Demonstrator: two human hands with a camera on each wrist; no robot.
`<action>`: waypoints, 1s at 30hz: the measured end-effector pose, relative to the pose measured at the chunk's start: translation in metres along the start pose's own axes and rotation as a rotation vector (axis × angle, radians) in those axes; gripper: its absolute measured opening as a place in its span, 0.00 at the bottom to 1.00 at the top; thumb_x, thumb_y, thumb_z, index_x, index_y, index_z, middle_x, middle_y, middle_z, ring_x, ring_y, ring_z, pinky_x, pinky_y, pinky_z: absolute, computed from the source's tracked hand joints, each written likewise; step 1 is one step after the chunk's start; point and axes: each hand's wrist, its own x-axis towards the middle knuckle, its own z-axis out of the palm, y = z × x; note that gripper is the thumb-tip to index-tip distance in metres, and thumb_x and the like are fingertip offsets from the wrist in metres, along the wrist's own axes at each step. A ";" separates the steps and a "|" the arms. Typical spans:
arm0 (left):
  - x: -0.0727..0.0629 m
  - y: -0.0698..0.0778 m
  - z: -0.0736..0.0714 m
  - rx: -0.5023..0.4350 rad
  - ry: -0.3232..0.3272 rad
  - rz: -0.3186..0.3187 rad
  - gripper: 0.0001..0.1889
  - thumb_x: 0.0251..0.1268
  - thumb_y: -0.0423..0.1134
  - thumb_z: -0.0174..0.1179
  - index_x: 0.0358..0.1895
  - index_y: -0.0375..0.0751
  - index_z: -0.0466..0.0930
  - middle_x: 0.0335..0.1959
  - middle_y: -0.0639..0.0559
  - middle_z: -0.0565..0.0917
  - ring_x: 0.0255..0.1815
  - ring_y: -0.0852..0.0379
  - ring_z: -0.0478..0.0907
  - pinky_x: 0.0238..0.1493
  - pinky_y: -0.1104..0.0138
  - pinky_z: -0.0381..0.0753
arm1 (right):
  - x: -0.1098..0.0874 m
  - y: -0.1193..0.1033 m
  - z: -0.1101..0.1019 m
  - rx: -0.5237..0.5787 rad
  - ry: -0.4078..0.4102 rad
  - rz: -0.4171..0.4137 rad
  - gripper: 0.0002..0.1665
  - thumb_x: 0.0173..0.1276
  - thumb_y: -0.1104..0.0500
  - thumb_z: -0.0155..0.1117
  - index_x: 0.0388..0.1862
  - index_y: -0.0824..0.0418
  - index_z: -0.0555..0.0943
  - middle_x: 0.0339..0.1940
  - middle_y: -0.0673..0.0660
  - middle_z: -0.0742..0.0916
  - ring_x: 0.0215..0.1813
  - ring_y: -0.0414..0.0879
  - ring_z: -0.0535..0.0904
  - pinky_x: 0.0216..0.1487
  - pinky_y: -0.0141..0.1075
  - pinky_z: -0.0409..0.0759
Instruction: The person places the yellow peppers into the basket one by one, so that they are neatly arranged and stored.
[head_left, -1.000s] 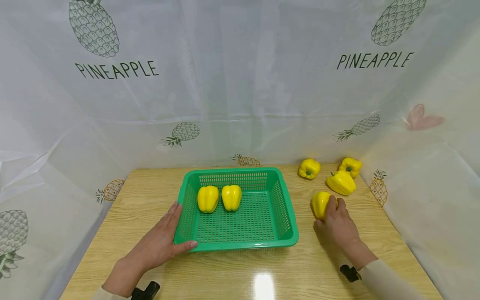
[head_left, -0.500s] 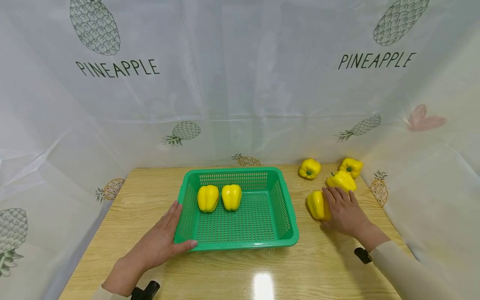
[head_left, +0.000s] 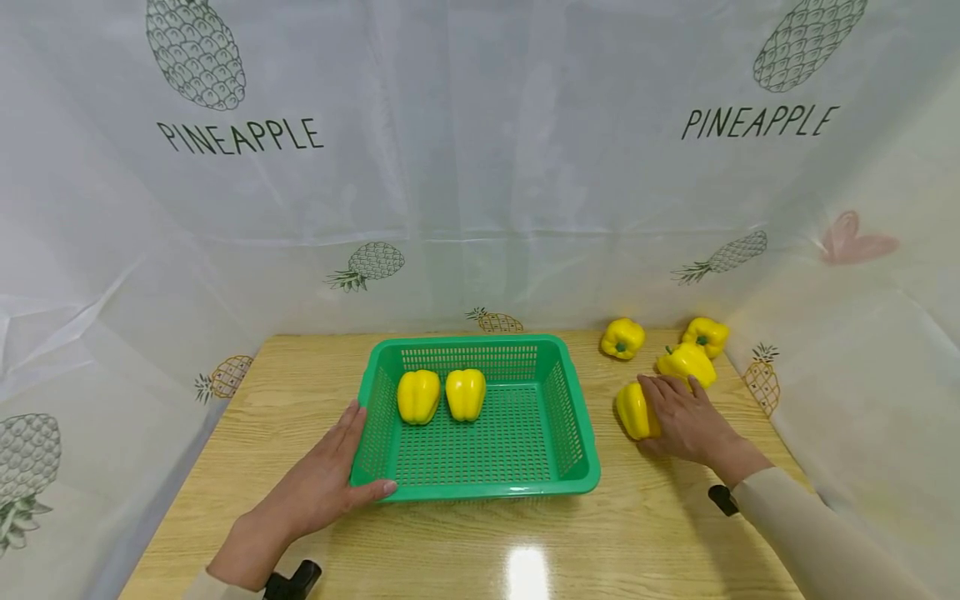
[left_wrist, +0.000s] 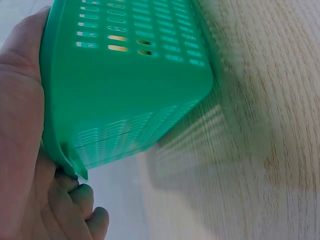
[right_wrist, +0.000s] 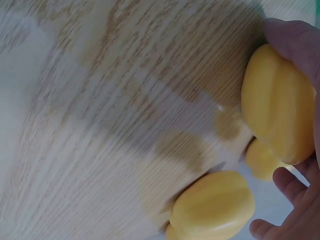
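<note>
A green plastic basket (head_left: 480, 490) stands mid-table with two yellow bell peppers inside: the left pepper (head_left: 418, 397) and the right pepper (head_left: 466, 394). My left hand (head_left: 318, 475) rests against its near left corner, thumb along the front rim and fingers extended beside the left wall. To the right of the basket, my right hand (head_left: 686, 421) holds another yellow bell pepper (right_wrist: 277, 102) with thumb and fingers on opposite sides, close over the table. Behind this hand lies a pepper on its side (head_left: 687, 364), close to another pepper (head_left: 707, 335). A further pepper (head_left: 622, 338) sits near the back edge.
The wooden table (head_left: 450, 546) meets a pale plastic curtain (head_left: 480, 167) with pineapple prints at the back and both sides. A dark wrist device (head_left: 292, 581) shows by the left wrist and another device (head_left: 723, 500) by the right.
The right hand has shifted slightly right and round the held pepper, which has turned and moved a little toward the basket. The left hand and basket stay in place.
</note>
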 end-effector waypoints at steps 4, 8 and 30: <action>0.000 0.000 0.000 0.001 0.005 0.005 0.65 0.64 0.77 0.60 0.86 0.31 0.42 0.88 0.33 0.43 0.84 0.29 0.53 0.74 0.35 0.69 | 0.001 0.000 0.000 -0.009 -0.002 0.002 0.62 0.54 0.36 0.84 0.76 0.69 0.66 0.70 0.70 0.78 0.73 0.68 0.71 0.73 0.75 0.63; 0.000 0.000 0.000 0.002 0.011 0.008 0.65 0.64 0.77 0.60 0.86 0.31 0.42 0.88 0.33 0.44 0.84 0.29 0.53 0.74 0.35 0.69 | 0.003 0.002 0.002 -0.032 0.016 -0.013 0.63 0.52 0.36 0.85 0.74 0.69 0.66 0.70 0.70 0.78 0.73 0.68 0.72 0.73 0.74 0.64; 0.000 0.002 -0.001 0.045 0.021 0.015 0.66 0.63 0.79 0.58 0.85 0.29 0.45 0.87 0.32 0.45 0.84 0.29 0.53 0.75 0.37 0.68 | 0.018 0.009 -0.010 -0.163 0.189 -0.093 0.61 0.44 0.37 0.87 0.64 0.72 0.69 0.52 0.69 0.84 0.55 0.66 0.81 0.56 0.59 0.83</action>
